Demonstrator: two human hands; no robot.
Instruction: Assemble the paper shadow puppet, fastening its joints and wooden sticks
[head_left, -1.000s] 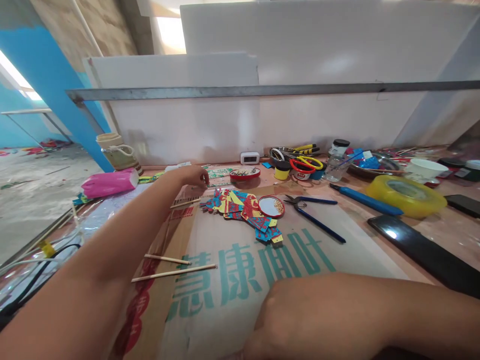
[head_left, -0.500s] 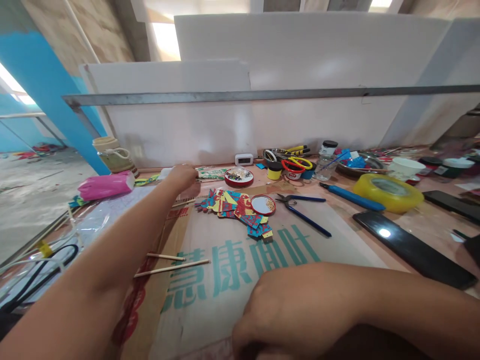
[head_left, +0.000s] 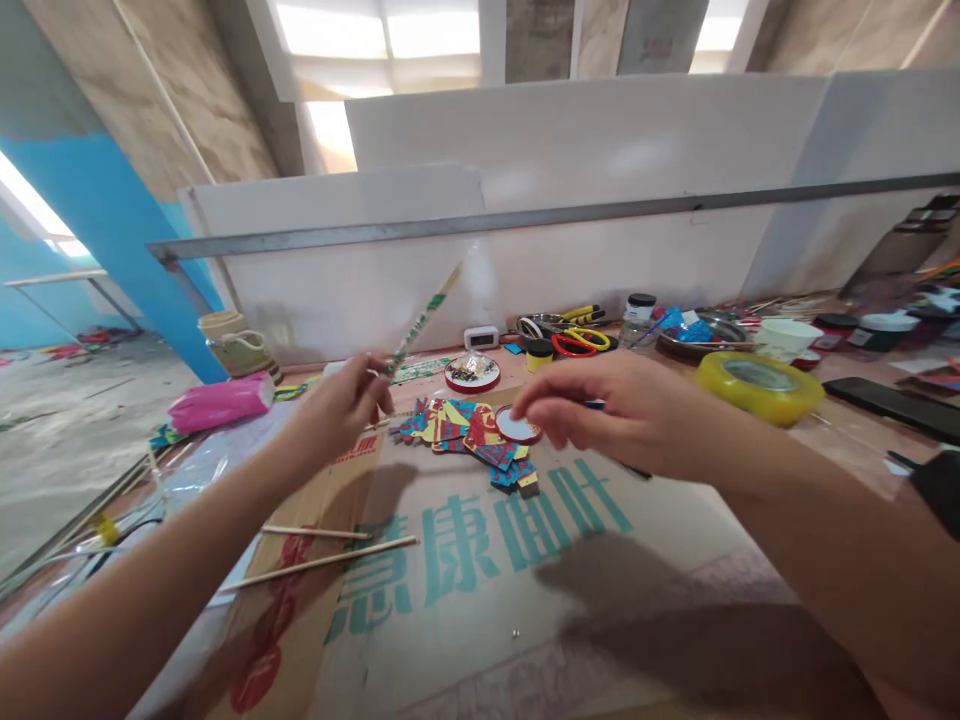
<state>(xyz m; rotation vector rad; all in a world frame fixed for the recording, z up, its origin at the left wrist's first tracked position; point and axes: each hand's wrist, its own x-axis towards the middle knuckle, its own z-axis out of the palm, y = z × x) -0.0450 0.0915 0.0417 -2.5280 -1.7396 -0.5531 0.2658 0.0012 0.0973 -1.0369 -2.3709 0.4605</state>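
My left hand (head_left: 360,395) is closed around a slim pair of chopsticks (head_left: 420,325) in a green-printed wrapper, tilted up to the right. My right hand (head_left: 592,405) hovers with loosely bent, parted fingers beside a small round lid (head_left: 512,424) with a white inside; nothing shows in it. Between the hands lies a jointed paper figure (head_left: 469,435) in red, yellow and blue. Behind it stands a red-rimmed dish (head_left: 471,375) of small beads or fasteners. Two bare wooden sticks (head_left: 330,562) and tiny shiny bits (head_left: 515,633) rest on the cardboard (head_left: 450,650).
A small white clock (head_left: 481,338) stands at the back. To the right are scissors (head_left: 577,342), paint pots (head_left: 538,355), a yellow tape roll (head_left: 757,385) and a black phone (head_left: 896,405). A pink packet (head_left: 221,403) and a jug (head_left: 236,345) sit at the left.
My left hand has come back from the rear of the table, raising the wrapped chopsticks. My right hand has risen from the near edge towards the round lid, now covering most of the pliers.
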